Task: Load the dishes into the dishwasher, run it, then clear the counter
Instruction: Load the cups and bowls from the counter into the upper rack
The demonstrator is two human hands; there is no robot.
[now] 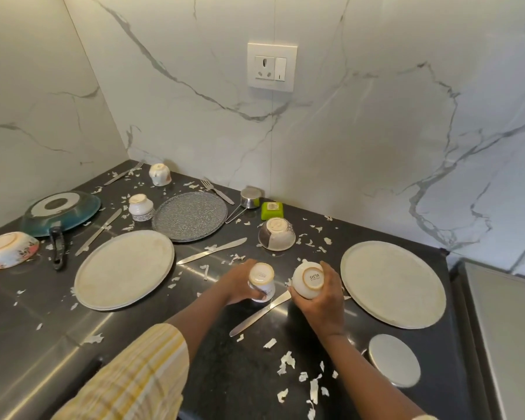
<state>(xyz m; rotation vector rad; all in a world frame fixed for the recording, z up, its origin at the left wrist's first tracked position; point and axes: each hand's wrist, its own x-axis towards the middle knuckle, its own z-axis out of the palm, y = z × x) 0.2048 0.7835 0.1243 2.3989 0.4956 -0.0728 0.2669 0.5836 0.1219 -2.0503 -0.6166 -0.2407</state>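
My left hand grips an upside-down patterned white cup at the middle of the black counter. My right hand holds an upside-down cream cup, its base facing up. A table knife lies under and between the two hands. Two large cream plates lie face down, one on the left and one on the right. A speckled grey plate and a grey-and-cream bowl sit further back.
At the left are an overturned teal pan, a floral bowl, two more cups, knives and forks. A steel measuring cup, a green dish and a small round lid lie right. Paper scraps litter the counter.
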